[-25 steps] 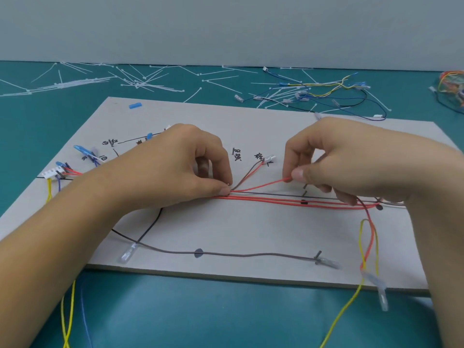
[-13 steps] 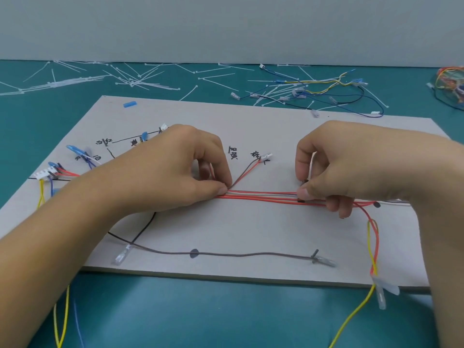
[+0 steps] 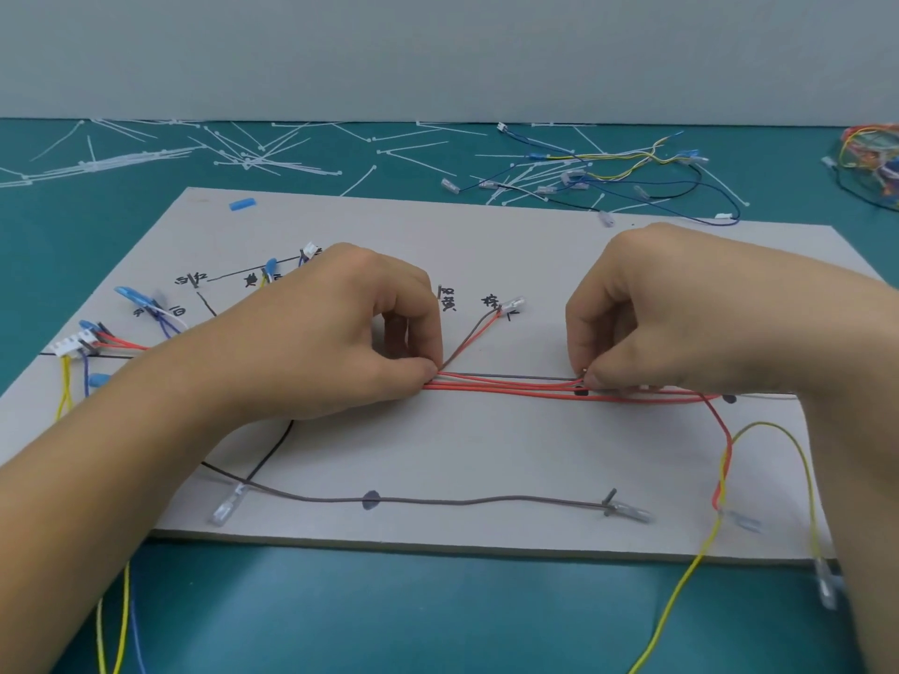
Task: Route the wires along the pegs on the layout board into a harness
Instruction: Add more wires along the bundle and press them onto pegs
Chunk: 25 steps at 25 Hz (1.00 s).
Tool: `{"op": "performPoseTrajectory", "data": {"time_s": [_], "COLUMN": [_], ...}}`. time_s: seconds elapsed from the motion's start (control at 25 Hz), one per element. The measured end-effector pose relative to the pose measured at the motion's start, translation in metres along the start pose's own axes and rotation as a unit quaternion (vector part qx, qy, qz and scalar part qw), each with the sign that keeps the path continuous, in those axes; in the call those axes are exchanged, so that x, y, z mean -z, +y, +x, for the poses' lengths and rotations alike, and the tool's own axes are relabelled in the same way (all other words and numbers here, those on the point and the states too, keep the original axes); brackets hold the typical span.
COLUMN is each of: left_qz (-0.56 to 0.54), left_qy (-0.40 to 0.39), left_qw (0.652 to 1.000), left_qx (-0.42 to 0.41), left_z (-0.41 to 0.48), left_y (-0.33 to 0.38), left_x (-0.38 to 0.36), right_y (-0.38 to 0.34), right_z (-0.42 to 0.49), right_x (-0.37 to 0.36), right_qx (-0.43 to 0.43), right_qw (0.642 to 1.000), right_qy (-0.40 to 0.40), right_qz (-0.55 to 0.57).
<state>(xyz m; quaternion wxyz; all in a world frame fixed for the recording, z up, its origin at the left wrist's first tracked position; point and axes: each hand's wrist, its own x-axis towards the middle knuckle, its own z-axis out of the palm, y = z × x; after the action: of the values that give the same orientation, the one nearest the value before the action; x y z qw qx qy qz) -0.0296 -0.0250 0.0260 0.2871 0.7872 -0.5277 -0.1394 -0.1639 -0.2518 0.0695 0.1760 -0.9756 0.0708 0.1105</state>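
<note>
A grey layout board (image 3: pixel 486 445) lies on the teal mat. A bundle of red and grey wires (image 3: pixel 506 384) runs level across its middle. My left hand (image 3: pixel 340 333) pinches the bundle's left end between thumb and forefinger, where a red and grey pair branches up to a clear terminal (image 3: pixel 513 304). My right hand (image 3: pixel 676 313) pinches the bundle's right part beside a black peg (image 3: pixel 580 391). A grey wire (image 3: pixel 438 501) lies along the board's front, ending at a peg (image 3: pixel 610 501). Red and yellow wires (image 3: pixel 725 459) hang off the right side.
Loose white cable ties (image 3: pixel 243 158) are scattered over the mat behind the board. A tangle of spare wires (image 3: pixel 608 172) lies at back right, another bundle (image 3: pixel 871 158) at the far right edge. White connectors (image 3: pixel 73 342) and blue terminals sit on the board's left.
My right hand brought a raised red wire down into the bundle and slid right along it to the peg. The left hand kept its pinch in place.
</note>
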Motion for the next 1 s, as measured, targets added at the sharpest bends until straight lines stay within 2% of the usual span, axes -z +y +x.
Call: {"op": "performPoseTrajectory", "data": {"time_s": [0.32, 0.56, 0.76, 0.88, 1.0], "left_qz": [0.033, 0.091, 0.149, 0.13, 0.087], "left_qy": [-0.003, -0.04, -0.031, 0.012, 0.006], "left_qw": [0.999, 0.992, 0.982, 0.988, 0.996], "left_qx": [-0.011, 0.073, 0.108, 0.083, 0.026], "left_z": [0.001, -0.018, -0.023, -0.02, -0.014], "left_y": [-0.001, -0.019, -0.021, -0.011, 0.001], "left_x": [0.003, 0.038, 0.041, 0.032, 0.015], "right_y": [0.004, -0.024, -0.026, -0.023, -0.02], "right_z": [0.002, 0.017, 0.025, 0.024, 0.021], "right_x": [-0.005, -0.027, -0.031, -0.034, -0.032], "right_qx": [0.044, 0.109, 0.104, 0.084, 0.074], "right_qw": [0.999, 0.992, 0.991, 0.991, 0.987], "right_qy": [0.017, 0.059, 0.064, 0.073, 0.069], "right_qz": [0.023, 0.034, 0.05, 0.072, 0.122]}}
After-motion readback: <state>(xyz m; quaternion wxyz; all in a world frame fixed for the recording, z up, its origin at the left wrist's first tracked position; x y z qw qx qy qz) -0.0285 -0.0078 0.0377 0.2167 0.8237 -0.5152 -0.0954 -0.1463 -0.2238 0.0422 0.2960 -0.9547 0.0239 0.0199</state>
